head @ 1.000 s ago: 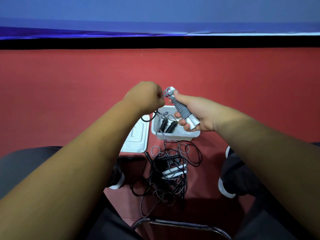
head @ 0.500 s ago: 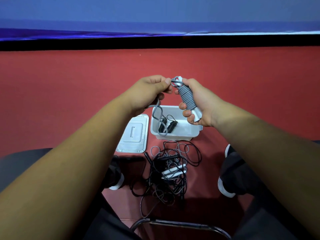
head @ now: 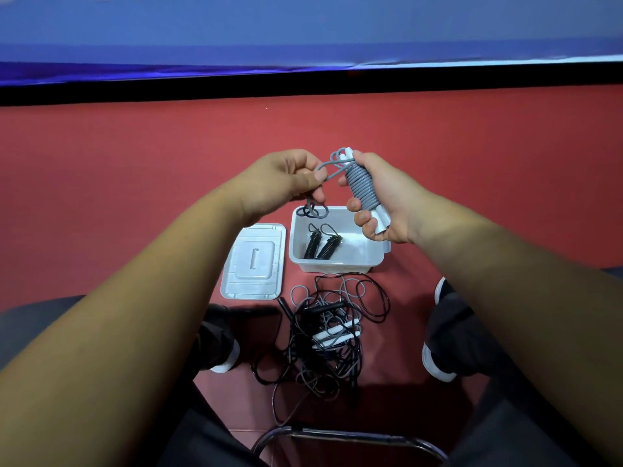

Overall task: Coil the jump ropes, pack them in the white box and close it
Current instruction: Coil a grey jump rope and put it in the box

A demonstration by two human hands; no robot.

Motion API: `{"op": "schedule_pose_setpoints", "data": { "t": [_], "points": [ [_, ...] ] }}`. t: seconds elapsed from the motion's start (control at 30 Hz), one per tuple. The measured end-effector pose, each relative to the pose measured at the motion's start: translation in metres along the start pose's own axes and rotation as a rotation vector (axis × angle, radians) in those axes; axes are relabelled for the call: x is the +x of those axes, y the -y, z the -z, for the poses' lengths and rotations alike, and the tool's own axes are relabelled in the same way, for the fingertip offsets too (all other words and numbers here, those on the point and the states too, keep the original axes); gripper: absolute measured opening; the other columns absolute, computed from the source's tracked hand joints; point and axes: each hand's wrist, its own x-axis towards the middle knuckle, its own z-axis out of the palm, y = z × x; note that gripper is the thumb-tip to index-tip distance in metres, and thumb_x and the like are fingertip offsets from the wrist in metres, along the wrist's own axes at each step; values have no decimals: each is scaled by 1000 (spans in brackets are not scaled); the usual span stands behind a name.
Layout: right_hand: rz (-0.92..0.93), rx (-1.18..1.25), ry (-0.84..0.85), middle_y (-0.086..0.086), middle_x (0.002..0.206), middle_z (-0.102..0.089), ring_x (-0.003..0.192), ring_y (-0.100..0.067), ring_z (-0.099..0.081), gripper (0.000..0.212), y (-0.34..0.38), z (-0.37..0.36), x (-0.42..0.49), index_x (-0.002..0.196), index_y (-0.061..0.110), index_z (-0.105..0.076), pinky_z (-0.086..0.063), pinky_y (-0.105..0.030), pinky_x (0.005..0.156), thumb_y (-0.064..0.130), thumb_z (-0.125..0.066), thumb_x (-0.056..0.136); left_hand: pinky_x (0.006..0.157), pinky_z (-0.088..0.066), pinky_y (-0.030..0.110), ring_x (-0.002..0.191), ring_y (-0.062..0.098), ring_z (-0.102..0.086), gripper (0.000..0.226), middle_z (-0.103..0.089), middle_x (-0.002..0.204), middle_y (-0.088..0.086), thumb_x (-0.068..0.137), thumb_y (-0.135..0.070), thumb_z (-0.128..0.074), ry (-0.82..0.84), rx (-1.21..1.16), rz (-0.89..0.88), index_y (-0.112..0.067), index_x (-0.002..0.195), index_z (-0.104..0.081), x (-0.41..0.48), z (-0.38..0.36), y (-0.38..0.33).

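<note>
While raised over far rim of open white plastic box [head: 337, 265], coiled grey jump rope [head: 362, 189] gripped in right hand [head: 391, 202], loose end [head: 332, 171] pinched by left hand [head: 281, 180], bare red floor [head: 337, 129] beyond.

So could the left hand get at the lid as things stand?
Probably not yet: the left hand is busy pinching the grey rope, though the lid lies uncovered beside the white box.

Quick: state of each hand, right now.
Left hand: closed, pinching the loose end of the grey rope.
Right hand: closed, holding that rope's coiled bundle.
</note>
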Motion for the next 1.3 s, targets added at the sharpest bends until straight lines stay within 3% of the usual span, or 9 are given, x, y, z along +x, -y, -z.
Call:
{"op": "schedule_pose_setpoints", "data": {
  "t": [0.13, 0.3, 0.4, 0.5, 0.73, 0.83, 0.97, 1.17, 1.3],
  "points": [
    [9, -42, 14, 3, 68, -51, 50, -13, -35, 54, 2, 2, 0, 100, 26, -69, -28, -20, 51, 77, -57, 88, 78, -58, 31, 74, 17, -70, 8, -78, 90, 8, 101, -10, -66, -1, 233, 16, -10, 108, -71, -2, 9, -1],
    [-10, -100, 139, 3, 69, -47, 51, -13, -32, 50, 5, 0, -6, 94, 26, -64, -22, -20, 55, 75, -57, 89, 85, -56, 28, 80, 13, -74, 12, -79, 81, -8, 85, -29, -86, -62, 578, 102, -25, 95, -83, -7, 15, -1],
    [-30, -108, 257, 2, 69, -44, 49, -13, -30, 50, 4, -1, -9, 98, 25, -61, -21, -19, 50, 74, -57, 90, 73, -58, 28, 69, 12, -72, 14, -77, 72, -6, 81, -36, -88, -60, 644, 142, -24, 88, -83, -8, 12, 1],
    [-56, -97, 389, 3, 68, -40, 45, -11, -26, 51, 3, -2, -13, 96, 25, -59, -19, -19, 46, 76, -56, 91, 62, -53, 25, 59, 11, -65, 19, -75, 67, -2, 81, -39, -87, -83, 651, 153, -21, 81, -82, -8, 11, 0],
    [-131, -161, 637, 2, 61, -30, 39, -8, -23, 55, -4, -8, -21, 94, 26, -62, -20, -14, 42, 80, -48, 93, 69, -61, 35, 65, 20, -67, 10, -77, 75, 7, 83, -24, -88, -45, 498, 189, -17, 79, -82, -10, 9, -3],
    [-218, -181, 715, 2, 57, -29, 36, -7, -26, 58, -9, -10, -23, 109, 23, -70, -24, -12, 40, 75, -51, 92, 65, -59, 36, 62, 21, -65, 21, -72, 71, 15, 88, -2, -78, -21, 495, 168, -16, 72, -77, -13, 8, -4],
    [-316, -310, 817, 2, 54, -33, 36, -6, -29, 67, -15, -13, -27, 138, 33, -70, -21, -13, 40, 76, -46, 92, 67, -57, 27, 69, 16, -63, 21, -76, 85, 20, 91, 5, -69, 28, 398, 111, -12, 92, -82, -15, 6, -8],
    [-282, -462, 647, -9, 89, -74, 42, -10, -41, 53, -23, -14, -21, 136, 43, -68, -35, -16, 42, 72, -49, 96, 87, -63, 33, 81, 17, -73, 14, -80, 92, 13, 90, -3, -77, 30, 362, 63, -12, 99, -83, -9, 1, -7],
    [-207, -527, 490, -13, 120, -78, 47, -12, -48, 66, -25, -16, -13, 143, 24, -52, -40, -19, 43, 71, -53, 97, 87, -63, 33, 83, 19, -77, 15, -80, 89, 7, 88, -1, -78, -22, 393, 25, -13, 96, -84, -10, -2, -14]
  ]
}}
